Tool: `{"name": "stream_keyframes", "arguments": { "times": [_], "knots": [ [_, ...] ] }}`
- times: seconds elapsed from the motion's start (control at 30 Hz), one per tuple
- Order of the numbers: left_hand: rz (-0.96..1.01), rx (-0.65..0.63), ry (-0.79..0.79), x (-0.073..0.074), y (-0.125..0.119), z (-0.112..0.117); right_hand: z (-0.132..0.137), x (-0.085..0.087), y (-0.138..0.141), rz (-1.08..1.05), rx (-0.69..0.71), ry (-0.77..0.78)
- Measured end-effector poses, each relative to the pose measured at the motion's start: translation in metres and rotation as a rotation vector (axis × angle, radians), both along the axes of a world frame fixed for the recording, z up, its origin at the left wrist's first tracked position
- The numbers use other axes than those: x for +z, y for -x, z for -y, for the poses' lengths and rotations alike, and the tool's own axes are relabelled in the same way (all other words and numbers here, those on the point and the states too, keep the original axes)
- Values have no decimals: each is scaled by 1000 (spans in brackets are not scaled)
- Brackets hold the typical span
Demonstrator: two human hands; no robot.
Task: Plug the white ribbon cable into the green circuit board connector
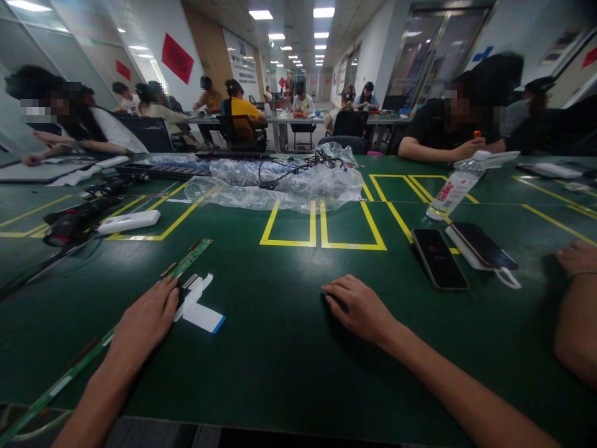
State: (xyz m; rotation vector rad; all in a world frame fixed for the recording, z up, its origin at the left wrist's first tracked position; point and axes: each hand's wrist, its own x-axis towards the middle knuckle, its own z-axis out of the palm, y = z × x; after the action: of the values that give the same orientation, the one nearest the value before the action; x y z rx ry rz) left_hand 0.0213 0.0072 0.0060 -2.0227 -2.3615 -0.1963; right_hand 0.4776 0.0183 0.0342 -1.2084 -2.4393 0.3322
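A long, narrow green circuit board (192,258) runs diagonally across the left of the dark green table, its near end reaching past the front edge. My left hand (152,311) is closed over its middle, hiding that part and most of the fingertips. Just right of this hand lies a white flat ribbon cable (203,316) with a blue end, its folded part near the fingers; a small connector shows at its top. My right hand (357,305) rests on the tabletop, holding nothing, fingers loosely bent and thumb apart from them.
Crumpled clear plastic wrap (284,183) with black cables (298,168) lies ahead. Right of it stand a water bottle (454,190) and two phones, one dark phone (439,258) nearest. A black tool (81,218) lies left. Another person's arm (578,311) rests at the right edge.
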Motion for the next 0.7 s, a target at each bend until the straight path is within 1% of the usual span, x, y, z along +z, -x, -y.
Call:
{"name": "stream_keyframes", "arguments": {
  "times": [0.1,0.23,0.37,0.47,0.57,0.63,0.7],
  "knots": [
    [14,4,23,-2,2,-4,0,1,1,3,-2,-3],
    [22,-42,19,-9,3,-7,0,3,2,14,-3,-3],
    [-6,-69,34,-9,-9,-8,1,4,2,4,-7,6],
    [-82,-76,-6,-5,-24,-10,1,4,1,4,-6,12],
    [-119,-150,-10,0,-47,-13,0,3,1,10,-10,9],
    [-106,-238,50,3,-69,-15,0,3,1,13,-14,13],
    [-91,-316,102,5,-97,-19,1,3,1,14,-16,19]
  ]
}}
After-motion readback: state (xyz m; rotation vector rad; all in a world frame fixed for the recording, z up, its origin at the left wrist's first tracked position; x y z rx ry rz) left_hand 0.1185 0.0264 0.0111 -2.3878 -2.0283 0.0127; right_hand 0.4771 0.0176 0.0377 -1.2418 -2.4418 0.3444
